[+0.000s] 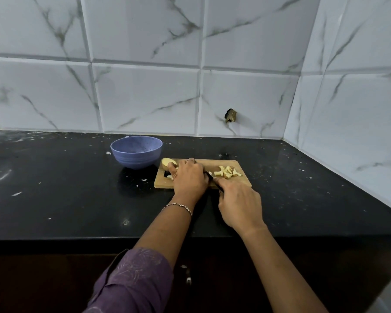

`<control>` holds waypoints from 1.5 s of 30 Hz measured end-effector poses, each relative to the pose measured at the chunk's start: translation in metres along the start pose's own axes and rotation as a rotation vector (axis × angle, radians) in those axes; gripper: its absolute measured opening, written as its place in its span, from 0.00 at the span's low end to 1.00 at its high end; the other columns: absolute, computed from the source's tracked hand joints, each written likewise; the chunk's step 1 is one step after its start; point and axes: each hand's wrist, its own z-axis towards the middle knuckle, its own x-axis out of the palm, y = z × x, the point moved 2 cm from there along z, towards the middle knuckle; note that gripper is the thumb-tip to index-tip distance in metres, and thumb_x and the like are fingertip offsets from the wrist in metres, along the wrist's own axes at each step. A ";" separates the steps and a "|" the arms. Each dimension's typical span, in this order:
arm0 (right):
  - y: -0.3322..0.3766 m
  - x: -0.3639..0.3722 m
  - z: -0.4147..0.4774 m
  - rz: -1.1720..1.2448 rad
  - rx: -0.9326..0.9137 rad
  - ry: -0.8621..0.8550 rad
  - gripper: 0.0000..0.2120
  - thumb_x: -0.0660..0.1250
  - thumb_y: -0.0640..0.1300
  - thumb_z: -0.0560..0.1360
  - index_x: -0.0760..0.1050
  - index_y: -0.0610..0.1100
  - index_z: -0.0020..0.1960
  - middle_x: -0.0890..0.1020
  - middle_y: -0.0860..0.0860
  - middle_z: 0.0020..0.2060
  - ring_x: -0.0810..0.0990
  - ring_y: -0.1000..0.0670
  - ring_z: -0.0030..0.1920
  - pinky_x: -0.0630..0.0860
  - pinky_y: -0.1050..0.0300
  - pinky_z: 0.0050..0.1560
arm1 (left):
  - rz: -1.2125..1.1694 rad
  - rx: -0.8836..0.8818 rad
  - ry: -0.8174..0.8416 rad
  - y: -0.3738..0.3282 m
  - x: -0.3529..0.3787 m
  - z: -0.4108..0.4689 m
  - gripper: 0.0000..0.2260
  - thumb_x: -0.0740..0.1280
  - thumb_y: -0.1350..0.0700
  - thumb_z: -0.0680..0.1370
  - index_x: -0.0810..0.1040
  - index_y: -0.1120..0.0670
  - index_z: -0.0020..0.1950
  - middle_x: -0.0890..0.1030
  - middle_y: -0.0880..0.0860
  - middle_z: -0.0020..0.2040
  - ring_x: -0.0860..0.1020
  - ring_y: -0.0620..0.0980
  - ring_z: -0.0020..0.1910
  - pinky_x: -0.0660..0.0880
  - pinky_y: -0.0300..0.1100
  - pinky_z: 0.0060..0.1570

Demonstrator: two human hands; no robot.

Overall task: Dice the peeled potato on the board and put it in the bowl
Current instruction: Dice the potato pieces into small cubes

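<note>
Room: a corner of a kitchen, where the back wall (145, 98) and the right wall (359, 109) meet, both covered with big white tiles with grey veins like marble.
Damage: one tile of the back wall has a small dark broken hole (230, 115), low, above the right part of the board.
Table (66, 188): a black, a little shiny stone top. Many small white flecks (16, 194) lie over it and pale smears are on its left part.
Bowl (136, 152): blue-violet and round, it stands upright on the table just beside the left far corner of the board. I cannot tell if something is inside.
Board (244, 180): a wooden rectangle, lying flat near the middle of the table.
Potato (168, 163): one peeled pale piece lies on the left end of the board, near the bowl.
Diced pieces (229, 171): a small heap of pale cubes on the right part of the board, apart from the hands.
Left hand (189, 177): it rests on the board with the fingers curled down over the near side of the potato. Pale bits show under the fingertips. A ring (190, 160) is on one finger and a thin bracelet (177, 206) on the wrist.
Right hand (239, 204): the fingers are closed around the handle of the knife.
Knife (209, 176): dark, and only a short part shows between the two hands, pointing to the left hand.
Sleeve (131, 283): purple cloth with a pale pattern, pushed up on the left arm.
</note>
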 end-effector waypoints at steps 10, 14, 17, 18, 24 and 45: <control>0.001 -0.005 0.000 0.066 0.017 -0.010 0.17 0.63 0.46 0.79 0.74 0.57 0.67 0.82 0.55 0.47 0.81 0.52 0.48 0.78 0.54 0.44 | -0.070 -0.064 -0.041 0.006 -0.001 0.000 0.08 0.65 0.50 0.78 0.82 0.49 0.53 0.77 0.50 0.56 0.71 0.53 0.62 0.61 0.57 0.63; 0.002 -0.009 -0.003 0.085 -0.021 0.010 0.18 0.63 0.46 0.80 0.73 0.58 0.68 0.82 0.55 0.49 0.80 0.52 0.49 0.78 0.54 0.46 | -0.036 -0.157 -0.108 0.010 -0.008 -0.006 0.08 0.64 0.49 0.76 0.79 0.48 0.54 0.77 0.49 0.56 0.72 0.52 0.60 0.59 0.56 0.62; 0.003 -0.011 -0.004 0.085 -0.026 0.009 0.19 0.63 0.46 0.79 0.73 0.58 0.69 0.82 0.55 0.49 0.80 0.52 0.49 0.79 0.54 0.46 | -0.060 -0.232 -0.100 0.015 -0.009 -0.006 0.11 0.66 0.50 0.76 0.77 0.47 0.57 0.76 0.50 0.59 0.70 0.53 0.62 0.60 0.58 0.64; 0.003 -0.011 -0.004 0.083 -0.022 0.006 0.19 0.64 0.46 0.79 0.73 0.58 0.69 0.81 0.55 0.49 0.81 0.52 0.48 0.79 0.54 0.45 | -0.062 -0.245 -0.091 0.016 -0.009 -0.006 0.11 0.66 0.50 0.76 0.77 0.47 0.58 0.75 0.51 0.60 0.70 0.53 0.64 0.60 0.59 0.65; 0.002 -0.008 -0.002 0.061 0.039 -0.004 0.16 0.62 0.45 0.79 0.76 0.57 0.65 0.82 0.57 0.44 0.81 0.52 0.44 0.79 0.53 0.42 | -0.036 -0.244 -0.033 0.015 -0.007 -0.007 0.14 0.64 0.47 0.77 0.78 0.48 0.61 0.73 0.53 0.64 0.66 0.55 0.66 0.60 0.57 0.65; -0.010 -0.013 0.003 0.221 0.220 0.020 0.16 0.64 0.46 0.80 0.74 0.57 0.67 0.83 0.53 0.50 0.81 0.48 0.52 0.69 0.57 0.44 | -0.052 0.065 0.055 0.004 0.004 0.008 0.12 0.60 0.48 0.81 0.81 0.48 0.56 0.81 0.50 0.55 0.67 0.53 0.64 0.60 0.57 0.66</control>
